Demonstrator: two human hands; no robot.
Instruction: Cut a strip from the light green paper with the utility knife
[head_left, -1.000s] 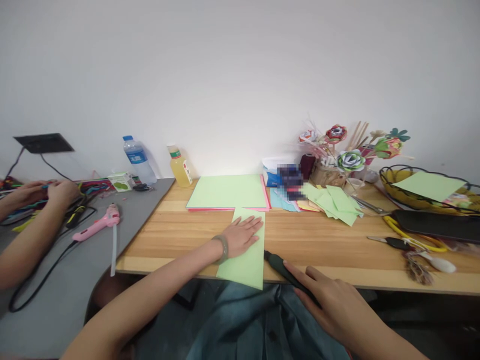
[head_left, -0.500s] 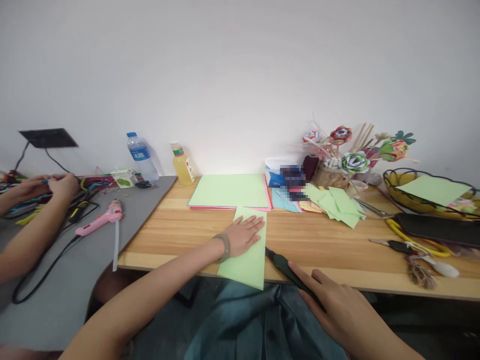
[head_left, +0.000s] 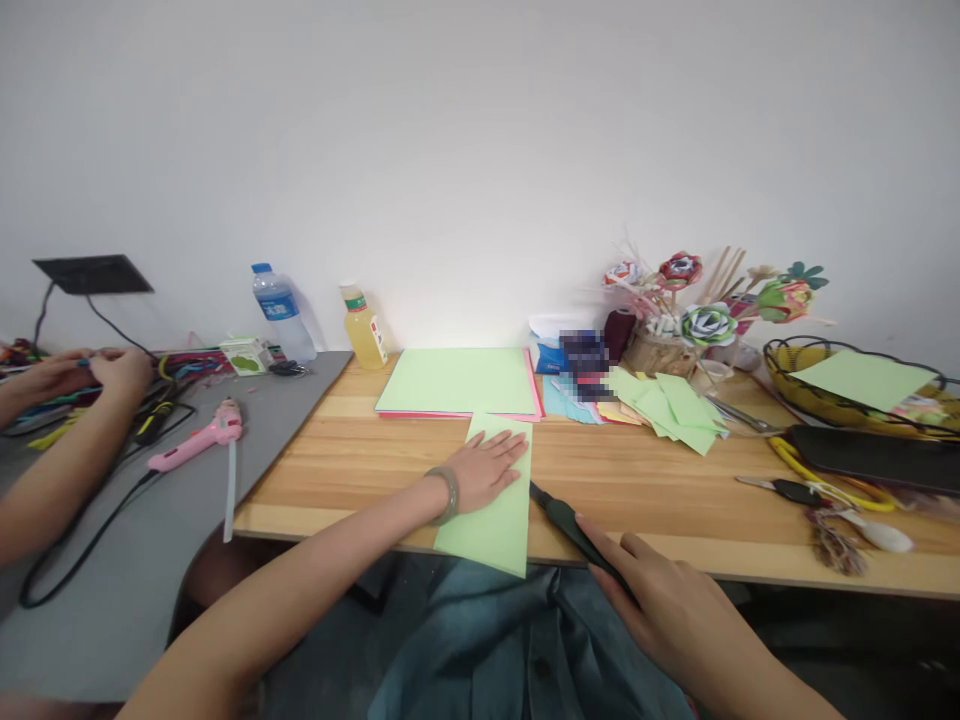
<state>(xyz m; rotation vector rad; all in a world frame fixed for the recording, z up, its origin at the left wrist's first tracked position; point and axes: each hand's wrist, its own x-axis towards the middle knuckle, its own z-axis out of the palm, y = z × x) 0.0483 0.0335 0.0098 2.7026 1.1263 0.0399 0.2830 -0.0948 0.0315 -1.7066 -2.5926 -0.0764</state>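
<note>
Two work surfaces take up the most room: a wooden table (head_left: 337,470) before the person and a grey table (head_left: 172,600) toward 9 o'clock, taking the green sheet under the left hand as the clock's centre, with 12 toward the wall. Next in size, a yellow basket (head_left: 817,400) sits between 2 and 3 o'clock, and a stack of paper (head_left: 457,380) lies at 12. The green sheet (head_left: 499,535) is on the wooden table, its long axis running roughly 12 to 6; its far end meets the stack's near edge, and its near end pokes slightly past the table edge. Whether it is folded, I cannot tell. The left hand (head_left: 480,474), nearer of the two, is spread flat, palm down on it, fingers toward 2. The right hand (head_left: 649,590), well apart from the left, lies off the sheet at about 4 o'clock, wrapped around a dark-handled tool (head_left: 571,530) that slants from 4 or 5 up toward 10 or 11. Smallest, the tool's tip (head_left: 537,491) is at the sheet's 3 o'clock edge; actual contact there cannot be made out.
</note>
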